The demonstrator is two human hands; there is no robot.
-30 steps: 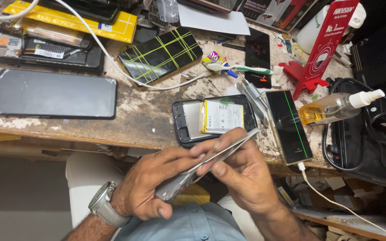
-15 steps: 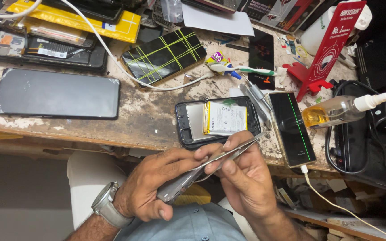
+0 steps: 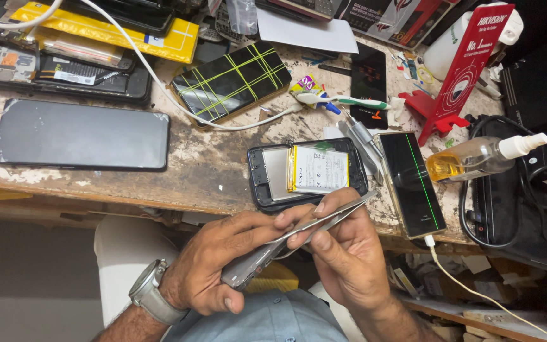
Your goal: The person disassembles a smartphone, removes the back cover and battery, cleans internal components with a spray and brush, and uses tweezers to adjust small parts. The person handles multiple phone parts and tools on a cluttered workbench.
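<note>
Both my hands hold a thin grey phone (image 3: 246, 272) edge-on, below the front edge of the workbench (image 3: 210, 171). My left hand (image 3: 213, 278), with a wristwatch, grips its lower end. My right hand (image 3: 349, 259) pinches its upper edge, where two thin layers (image 3: 343, 214) stand slightly apart. Just beyond my fingers an opened black phone frame (image 3: 266, 180) lies on the bench with a white battery (image 3: 318, 170) in it.
On the worn bench lie a dark phone (image 3: 80, 135) at left, a phone with yellow stripes (image 3: 232, 82), a cabled phone showing a green line (image 3: 413, 183), a toothbrush (image 3: 349, 101), a spray bottle (image 3: 476, 158) and a red stand (image 3: 463, 69).
Both hands keep their hold on the grey phone. My right fingers have shifted slightly along its upper edge, and the view has drifted a little.
</note>
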